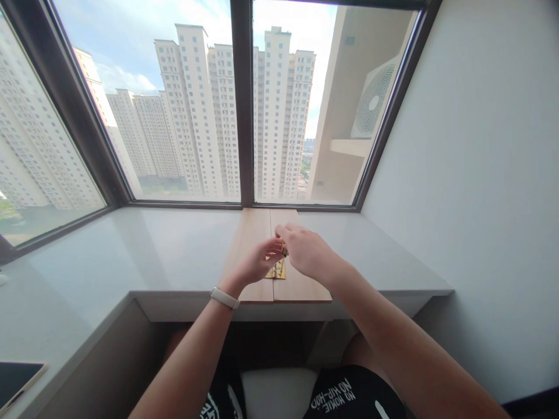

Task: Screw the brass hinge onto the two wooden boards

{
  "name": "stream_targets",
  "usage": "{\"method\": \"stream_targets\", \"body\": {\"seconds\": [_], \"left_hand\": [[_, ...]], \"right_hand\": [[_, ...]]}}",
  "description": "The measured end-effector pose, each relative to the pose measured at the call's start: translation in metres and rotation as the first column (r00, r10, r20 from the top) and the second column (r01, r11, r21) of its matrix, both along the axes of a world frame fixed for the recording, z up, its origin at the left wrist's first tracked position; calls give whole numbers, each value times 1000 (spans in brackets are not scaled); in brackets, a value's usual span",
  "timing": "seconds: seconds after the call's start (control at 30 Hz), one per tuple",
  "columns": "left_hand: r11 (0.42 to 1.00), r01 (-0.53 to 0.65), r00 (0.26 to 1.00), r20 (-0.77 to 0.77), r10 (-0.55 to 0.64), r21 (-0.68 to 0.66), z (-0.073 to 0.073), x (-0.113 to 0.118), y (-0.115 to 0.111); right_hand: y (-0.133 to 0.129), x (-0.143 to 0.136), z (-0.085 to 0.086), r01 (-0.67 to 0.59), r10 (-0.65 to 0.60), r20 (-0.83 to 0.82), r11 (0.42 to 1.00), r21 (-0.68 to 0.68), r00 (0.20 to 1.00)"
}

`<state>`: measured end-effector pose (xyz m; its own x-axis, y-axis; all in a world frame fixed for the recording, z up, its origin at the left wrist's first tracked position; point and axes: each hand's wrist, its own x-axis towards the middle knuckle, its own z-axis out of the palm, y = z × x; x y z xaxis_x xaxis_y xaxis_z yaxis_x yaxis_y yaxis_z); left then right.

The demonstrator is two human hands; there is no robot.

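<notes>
My right hand is closed with its fingertips around a small yellow-and-black piece, mostly hidden by the fingers. From the other side my left hand curls its fingers against the same piece; a pale band is on that wrist. Just below both hands, a flat yellow item with dark printed markings lies across the seam of two light wooden boards. Part of it is covered by my left hand, and its exact kind is too small to make out.
The boards rest on a white counter under a dark-framed window. A white wall closes off the right side. At the lower left lies a dark-screened device. My legs are below the counter's front edge.
</notes>
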<state>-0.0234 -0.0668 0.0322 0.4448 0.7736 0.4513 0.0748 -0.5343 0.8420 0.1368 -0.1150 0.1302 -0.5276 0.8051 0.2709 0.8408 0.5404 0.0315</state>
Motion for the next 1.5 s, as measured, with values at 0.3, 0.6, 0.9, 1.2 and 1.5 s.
{"method": "stream_targets", "body": {"seconds": [0.3,0.6,0.9,1.2,1.5], "left_hand": [[993,-93,996,-3,93,71,-2,1,0],[992,-101,992,-66,107,78,-4,4,-1],[997,-50,995,-82,54,52,-5,-2,3],[975,-135,900,-390,195,177,-44,-3,13],[954,-153,867,-428,255,259,-55,8,13]], "right_hand": [[-4,-5,4,107,-105,-50,994,32,993],[-2,-11,-2,193,-202,63,974,117,977],[1,-1,-3,49,-49,-19,999,6,999],[1,2,-7,-69,66,-93,997,-24,993],[-8,15,8,-113,130,-218,990,88,967]]}}
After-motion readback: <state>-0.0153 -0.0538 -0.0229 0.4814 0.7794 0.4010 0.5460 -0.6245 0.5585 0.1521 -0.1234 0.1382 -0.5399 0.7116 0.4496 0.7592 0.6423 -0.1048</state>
